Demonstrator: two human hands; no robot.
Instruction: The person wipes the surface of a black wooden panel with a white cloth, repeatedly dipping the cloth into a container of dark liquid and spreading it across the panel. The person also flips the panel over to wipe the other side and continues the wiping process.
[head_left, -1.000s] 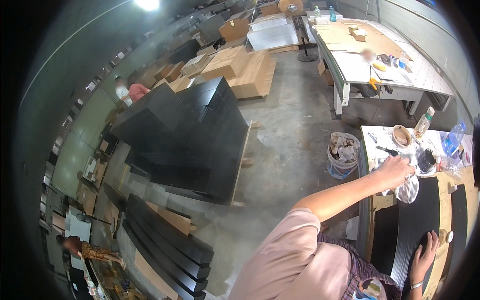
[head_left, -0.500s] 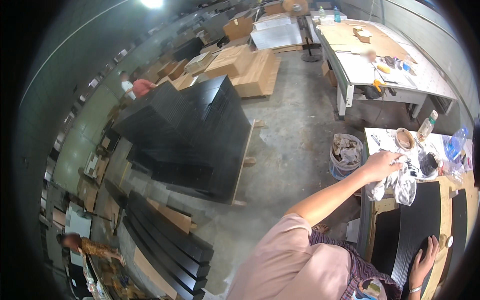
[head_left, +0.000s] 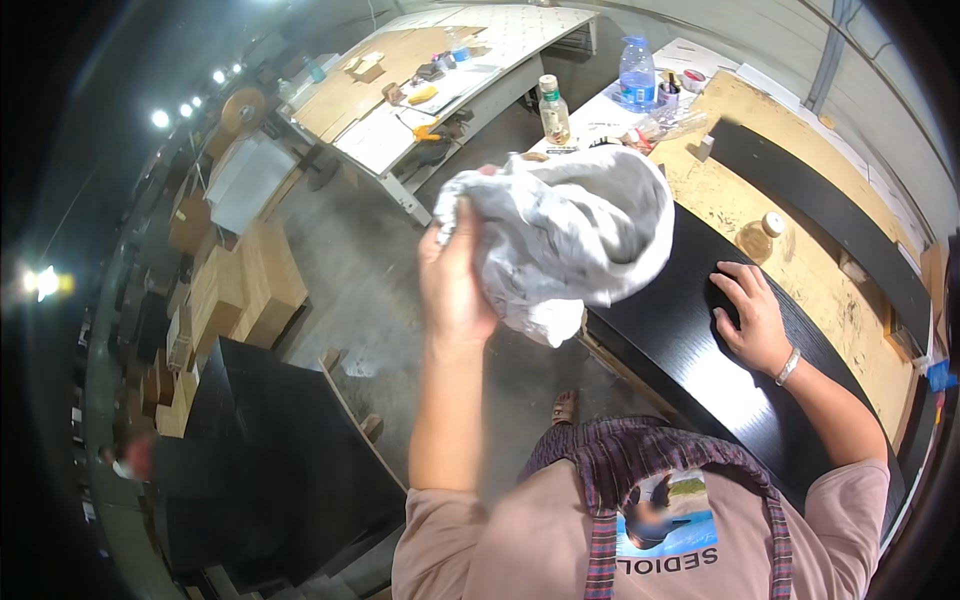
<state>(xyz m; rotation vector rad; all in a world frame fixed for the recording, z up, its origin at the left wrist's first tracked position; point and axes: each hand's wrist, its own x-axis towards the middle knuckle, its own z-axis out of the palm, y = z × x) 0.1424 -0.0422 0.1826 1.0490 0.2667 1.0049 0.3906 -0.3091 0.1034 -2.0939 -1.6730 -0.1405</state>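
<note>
My left hand (head_left: 455,290) is raised and closed on a crumpled white rag (head_left: 570,220) with grey smudges. The rag hangs loosely in the air near the workbench's left side, hiding part of what stands behind it. Under my right hand (head_left: 750,315) lies a long black wood panel (head_left: 670,335) with a glossy, grained face. That hand rests palm down on it, fingers slightly spread, holding nothing. Just beyond those fingers stands a small amber bottle (head_left: 762,238) with a white cap.
A clear bottle (head_left: 555,110) and a large blue-tinted plastic bottle (head_left: 637,75) stand at the bench's far end. Another black strip (head_left: 820,220) lies to the right. A black panel stack (head_left: 270,460) is on the floor at left; a white table (head_left: 400,150) stands beyond.
The view has turned toward the bench. My left hand has lifted the rag from beside the bench containers, nearer to me. My right hand still lies on the black panel.
</note>
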